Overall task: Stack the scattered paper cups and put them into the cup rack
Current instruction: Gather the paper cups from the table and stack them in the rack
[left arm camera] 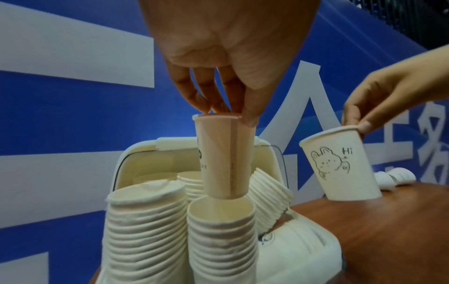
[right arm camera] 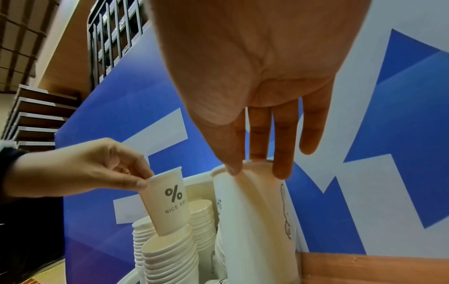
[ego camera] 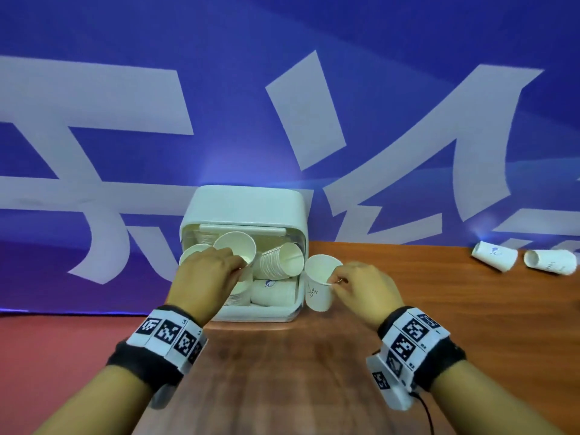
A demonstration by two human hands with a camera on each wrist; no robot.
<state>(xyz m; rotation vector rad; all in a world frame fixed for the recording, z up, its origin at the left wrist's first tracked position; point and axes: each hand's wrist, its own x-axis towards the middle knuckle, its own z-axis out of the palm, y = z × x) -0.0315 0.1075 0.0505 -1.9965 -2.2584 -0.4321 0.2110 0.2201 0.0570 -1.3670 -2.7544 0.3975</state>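
Note:
The white cup rack [ego camera: 244, 202] stands at the table's back edge with several stacks of paper cups in it. My left hand [ego camera: 241, 266] pinches the rim of a "% NICE DAY" cup [left arm camera: 226, 157] held upright, its base just inside the top of a front stack [left arm camera: 221, 240]. My right hand [ego camera: 335, 282] pinches the rim of a rabbit "Hi" cup [left arm camera: 340, 165] by thumb and fingers. That cup hangs slightly tilted just right of the rack, close above the table. The right wrist view shows both cups, the "% NICE DAY" cup [right arm camera: 167, 201] and the rabbit cup [right arm camera: 255, 221].
Two loose cups [ego camera: 494, 255] [ego camera: 550, 262] lie on their sides at the far right of the wooden table [ego camera: 439, 309]. A blue and white banner wall rises right behind the rack. The table's left edge runs beside the rack, with red floor beyond.

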